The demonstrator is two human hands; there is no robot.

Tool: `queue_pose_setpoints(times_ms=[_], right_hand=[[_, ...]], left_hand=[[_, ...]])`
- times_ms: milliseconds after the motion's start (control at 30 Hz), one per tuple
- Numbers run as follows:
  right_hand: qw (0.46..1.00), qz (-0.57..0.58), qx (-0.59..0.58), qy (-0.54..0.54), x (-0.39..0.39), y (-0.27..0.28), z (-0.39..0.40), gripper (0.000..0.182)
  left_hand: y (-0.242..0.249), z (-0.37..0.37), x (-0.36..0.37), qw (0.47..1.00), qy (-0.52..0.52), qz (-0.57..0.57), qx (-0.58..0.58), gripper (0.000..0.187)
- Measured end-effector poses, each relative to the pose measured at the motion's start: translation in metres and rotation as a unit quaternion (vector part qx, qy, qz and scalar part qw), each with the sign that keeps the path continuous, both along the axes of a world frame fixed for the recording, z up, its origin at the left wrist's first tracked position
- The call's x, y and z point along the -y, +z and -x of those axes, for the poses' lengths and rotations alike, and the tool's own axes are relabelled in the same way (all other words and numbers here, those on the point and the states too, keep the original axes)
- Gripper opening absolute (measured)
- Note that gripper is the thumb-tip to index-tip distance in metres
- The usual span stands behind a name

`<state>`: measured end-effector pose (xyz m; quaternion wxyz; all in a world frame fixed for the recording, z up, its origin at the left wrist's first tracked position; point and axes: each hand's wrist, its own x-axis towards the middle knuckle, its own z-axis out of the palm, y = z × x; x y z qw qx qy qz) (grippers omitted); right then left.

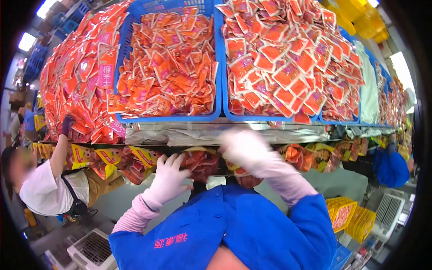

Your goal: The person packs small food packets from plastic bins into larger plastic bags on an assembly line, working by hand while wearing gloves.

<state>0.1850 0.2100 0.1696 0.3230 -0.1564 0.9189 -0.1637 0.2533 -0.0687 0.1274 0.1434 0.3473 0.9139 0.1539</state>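
My left hand (170,174), in a pale glove, has its fingers spread and slightly curled. It is beside a red clear-plastic bag (201,165) in the row along the table's front edge; I see nothing held in it. My right hand (245,146), also gloved, is smeared by motion over the edge, above another red bag (248,179). Its fingers cannot be made out. Beyond my hands, small red-orange sachets (168,67) fill one blue basket (171,118), and more white-edged red sachets (288,58) are heaped in the blue basket (270,118) to its right.
Larger red packets (74,76) are piled at the left, where a co-worker's dark-gloved hand (67,125) reaches in. Yellow-topped bags (108,156) line the edge there. Yellow crates (360,222) stand low at the right. Someone in blue (390,166) is farther along.
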Motion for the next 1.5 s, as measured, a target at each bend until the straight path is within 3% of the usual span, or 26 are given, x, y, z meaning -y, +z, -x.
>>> queue_pose_setpoints(times_ms=[33, 67, 100, 133, 167, 200, 267, 300, 333, 367, 400, 500, 600, 667, 733, 867, 933, 1033, 1067, 1100, 1133, 1200, 1267, 1400, 1433, 1500], right_hand=[[0.948, 0.042, -0.284, -0.136, -0.043, -0.025, 0.009, 0.018], [0.911, 0.045, -0.299, -0.28, -0.086, -0.023, 0.028, 0.02], [0.881, -0.184, -0.306, -0.309, -0.122, -0.03, 0.054, 0.044], [0.825, -0.253, -0.379, -0.333, -0.156, -0.068, 0.068, 0.078], [0.879, -0.195, -0.245, -0.359, -0.161, -0.097, 0.084, 0.096], [0.84, -0.234, -0.337, -0.355, -0.15, -0.145, 0.09, 0.095], [0.878, -0.124, -0.238, -0.396, -0.107, -0.134, 0.102, 0.082], [0.896, -0.102, -0.258, -0.346, -0.085, -0.139, 0.107, 0.072], [0.912, -0.145, -0.355, -0.146, -0.062, -0.156, 0.107, 0.055], [0.934, -0.119, -0.195, -0.273, -0.029, -0.163, 0.111, 0.046], [0.934, -0.105, -0.179, -0.291, -0.015, -0.169, 0.113, 0.044], [0.963, 0.04, -0.184, -0.192, -0.055, -0.142, 0.108, 0.041], [0.961, -0.082, -0.187, -0.185, -0.07, -0.083, 0.096, 0.039], [0.943, -0.126, -0.265, -0.16, -0.071, -0.043, 0.081, 0.037], [0.874, 0.125, -0.394, -0.257, -0.077, -0.063, 0.063, 0.03], [0.828, 0.32, -0.231, -0.399, -0.083, -0.084, 0.067, 0.032], [0.782, 0.435, -0.136, -0.425, -0.061, -0.048, 0.046, 0.033], [0.796, 0.485, -0.048, -0.359, -0.012, -0.001, 0.0, 0.037], [0.796, 0.52, -0.017, -0.31, 0.014, 0.013, -0.021, 0.038], [0.86, 0.456, 0.028, -0.227, 0.021, -0.005, -0.029, 0.037], [0.857, 0.483, 0.073, -0.164, 0.04, -0.02, -0.041, 0.033], [0.989, 0.133, -0.066, 0.029, 0.07, -0.055, -0.058, 0.024], [0.979, 0.007, -0.117, 0.164, 0.105, -0.113, -0.071, 0.02], [0.983, -0.093, 0.102, 0.124, 0.164, -0.186, -0.053, 0.019], [0.969, -0.129, 0.043, 0.205, 0.171, -0.183, -0.052, 0.021], [0.991, -0.098, 0.037, 0.079, 0.182, -0.225, -0.05, 0.026]], left_hand=[[-0.001, 0.022, -0.003, 0.999, 0.005, -0.049, -0.012, 0.038], [0.003, 0.048, -0.013, 0.994, 0.029, -0.079, -0.071, 0.034], [0.006, 0.079, -0.023, 0.99, 0.058, -0.09, -0.093, 0.031], [-0.008, 0.114, -0.037, 0.969, 0.098, -0.126, -0.187, 0.03], [-0.017, 0.153, -0.047, 0.968, 0.117, -0.102, -0.197, 0.033], [-0.043, 0.192, -0.056, 0.952, 0.15, -0.062, -0.259, 0.04], [-0.077, 0.25, -0.08, 0.939, 0.269, 0.104, -0.187, 0.042], [-0.093, 0.263, -0.086, 0.939, 0.268, 0.101, -0.19, 0.042], [-0.107, 0.269, -0.09, 0.94, 0.275, 0.14, -0.145, 0.04], [-0.114, 0.271, -0.095, 0.938, 0.28, 0.177, -0.101, 0.039], [-0.113, 0.267, -0.096, 0.94, 0.274, 0.176, -0.102, 0.039], [-0.113, 0.251, -0.067, 0.965, 0.258, 0.009, -0.049, 0.032], [-0.101, 0.252, -0.03, 0.914, 0.27, -0.271, -0.132, 0.024], [-0.05, 0.224, -0.022, 0.816, 0.332, -0.457, 0.122, 0.017], [0.001, 0.159, -0.022, 0.768, 0.288, -0.54, 0.186, 0.014], [0.016, 0.024, -0.028, 0.811, 0.131, -0.507, 0.261, 0.023], [-0.015, -0.009, -0.033, 0.893, 0.03, -0.421, 0.155, 0.023], [-0.073, -0.033, -0.028, 0.984, -0.039, -0.173, 0.012, 0.026], [-0.068, -0.034, -0.021, 0.984, -0.033, -0.174, 0.01, 0.026], [-0.056, -0.037, -0.011, 0.989, -0.056, -0.132, -0.028, 0.029], [-0.048, -0.042, 0.0, 0.991, -0.08, -0.088, -0.062, 0.032], [-0.065, -0.046, 0.023, 0.984, -0.076, -0.01, -0.161, 0.018], [-0.084, -0.04, 0.037, 0.984, -0.069, -0.033, -0.162, 0.009], [-0.082, -0.041, 0.027, 0.974, -0.086, -0.096, -0.185, 0.004], [-0.087, -0.046, 0.029, 0.975, -0.08, -0.092, -0.185, 0.005], [-0.085, -0.039, 0.041, 0.983, -0.073, -0.051, -0.164, 0.003]])
